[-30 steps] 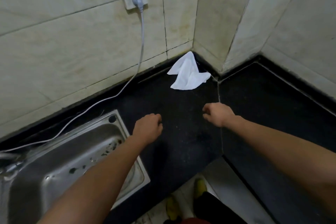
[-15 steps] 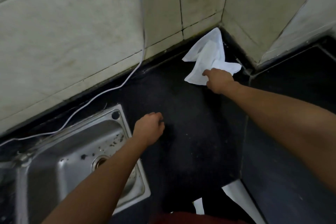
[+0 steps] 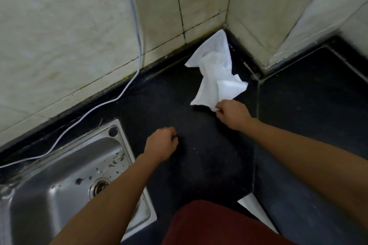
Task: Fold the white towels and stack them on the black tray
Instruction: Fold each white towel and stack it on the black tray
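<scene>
A crumpled white towel [image 3: 216,71] lies on the black countertop [image 3: 209,155] in the tiled corner, one tip reaching up to the wall. My right hand [image 3: 232,114] pinches the towel's near corner between thumb and fingers. My left hand [image 3: 162,142] rests on the counter beside the sink, fingers curled into a loose fist, nothing visible in it. No black tray is in view.
A steel sink [image 3: 65,183] with a drain is sunk into the counter at the lower left. A white power cable [image 3: 133,26] hangs from a wall socket and trails along the counter behind the sink. Tiled walls close the corner.
My right hand reached forward to the towel, took hold of its near corner and has drawn it slightly toward me. The left hand stayed beside the sink. My view moved closer.
</scene>
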`<state>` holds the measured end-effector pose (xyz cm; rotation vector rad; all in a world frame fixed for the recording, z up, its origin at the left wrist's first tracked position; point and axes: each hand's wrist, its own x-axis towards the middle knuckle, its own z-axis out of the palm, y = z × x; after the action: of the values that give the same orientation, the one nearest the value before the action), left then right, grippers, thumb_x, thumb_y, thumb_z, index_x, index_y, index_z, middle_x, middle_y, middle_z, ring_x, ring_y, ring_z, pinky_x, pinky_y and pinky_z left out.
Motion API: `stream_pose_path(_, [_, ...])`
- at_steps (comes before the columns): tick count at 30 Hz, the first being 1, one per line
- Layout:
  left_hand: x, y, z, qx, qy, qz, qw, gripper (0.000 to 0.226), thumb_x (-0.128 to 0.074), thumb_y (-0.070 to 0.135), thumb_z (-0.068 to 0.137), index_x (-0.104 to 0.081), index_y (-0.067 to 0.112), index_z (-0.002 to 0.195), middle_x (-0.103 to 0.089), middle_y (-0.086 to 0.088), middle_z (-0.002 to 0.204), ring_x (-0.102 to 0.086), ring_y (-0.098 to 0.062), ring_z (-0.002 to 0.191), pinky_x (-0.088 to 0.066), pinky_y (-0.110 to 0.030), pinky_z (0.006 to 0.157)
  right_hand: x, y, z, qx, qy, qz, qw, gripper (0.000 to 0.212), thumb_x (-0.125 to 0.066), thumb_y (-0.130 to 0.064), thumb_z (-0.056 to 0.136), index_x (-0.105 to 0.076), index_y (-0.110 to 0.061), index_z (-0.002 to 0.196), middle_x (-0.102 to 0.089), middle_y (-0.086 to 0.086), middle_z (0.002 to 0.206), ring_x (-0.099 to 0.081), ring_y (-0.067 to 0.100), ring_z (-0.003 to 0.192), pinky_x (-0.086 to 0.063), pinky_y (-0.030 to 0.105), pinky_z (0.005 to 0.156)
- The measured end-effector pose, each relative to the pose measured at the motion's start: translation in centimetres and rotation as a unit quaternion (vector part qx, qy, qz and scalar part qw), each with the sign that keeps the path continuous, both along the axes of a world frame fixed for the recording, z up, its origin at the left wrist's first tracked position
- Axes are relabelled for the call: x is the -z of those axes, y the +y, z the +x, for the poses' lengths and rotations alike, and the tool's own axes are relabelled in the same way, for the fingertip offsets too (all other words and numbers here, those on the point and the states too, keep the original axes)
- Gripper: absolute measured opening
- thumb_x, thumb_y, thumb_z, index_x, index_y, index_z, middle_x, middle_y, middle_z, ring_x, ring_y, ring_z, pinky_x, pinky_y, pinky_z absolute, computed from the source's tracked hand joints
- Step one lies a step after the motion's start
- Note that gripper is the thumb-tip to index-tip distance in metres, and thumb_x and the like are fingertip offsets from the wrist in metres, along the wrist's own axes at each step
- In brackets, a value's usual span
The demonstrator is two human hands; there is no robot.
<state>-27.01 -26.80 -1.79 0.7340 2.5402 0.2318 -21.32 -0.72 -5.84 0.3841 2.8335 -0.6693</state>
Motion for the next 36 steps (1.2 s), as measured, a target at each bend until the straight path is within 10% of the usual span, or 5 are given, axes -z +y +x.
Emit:
stream_pose_path(10, [2.2, -0.6, 2.5, 0.018, -0.042, 0.004, 0.999, 0.015, -0.056, 0.028, 0.09, -0.064, 0.019, 0.098, -0.068, 0.0, 0.096, -0.063, -0.02, 0.087, -0.051, -0.032, 0.074, 0.4, -5.3, 11.6, -0.032, -0.116, -0.04, 0.992, 0.03, -0.05, -0.029, 0.094, -0.066, -0.024, 0.119, -0.066, 0.0, 0.119, -0.06, 0.021, 0.107, -0.047, 0.032, 0.09])
stream_pose_path(17, [3.9, 1.9, 4.1, -0.057, -0.095, 0.006, 0.994, 0.023, -0.058, 0.036, 0.09, -0.067, 0.015, 0.087, -0.068, -0.003, 0.084, -0.062, -0.019, 0.076, -0.052, -0.034, 0.066, -0.9, -3.6, 12.0, 0.052, -0.041, -0.037, 0.997, 0.031, -0.055, -0.039, 0.093, -0.061, -0.026, 0.121, -0.071, -0.006, 0.091, -0.066, 0.016, 0.088, -0.05, 0.029, 0.075])
stream_pose_path(25, [5.9, 5.8, 4.7, -0.133, -0.128, -0.01, 0.983, 0.021, -0.061, 0.034, 0.086, -0.062, 0.013, 0.088, -0.066, -0.006, 0.081, -0.065, -0.023, 0.074, -0.054, -0.035, 0.064, 0.0, -0.3, 5.5, 0.042, -0.114, 0.023, 0.992, 0.049, -0.052, -0.017, 0.09, -0.045, -0.023, 0.138, -0.047, 0.004, 0.133, -0.06, 0.03, 0.104, -0.05, 0.039, 0.083])
stream_pose_path(36, [4.6, 2.1, 5.2, -0.178, -0.109, -0.05, 0.977, 0.019, -0.063, 0.031, 0.077, -0.061, 0.012, 0.08, -0.063, -0.004, 0.077, -0.06, -0.022, 0.069, -0.043, -0.029, 0.058, 1.2, 1.2, 10.2, 0.081, -0.016, -0.009, 0.997, 0.014, -0.054, -0.013, 0.087, -0.062, -0.017, 0.097, -0.059, 0.003, 0.102, -0.06, 0.026, 0.086, -0.048, 0.035, 0.072])
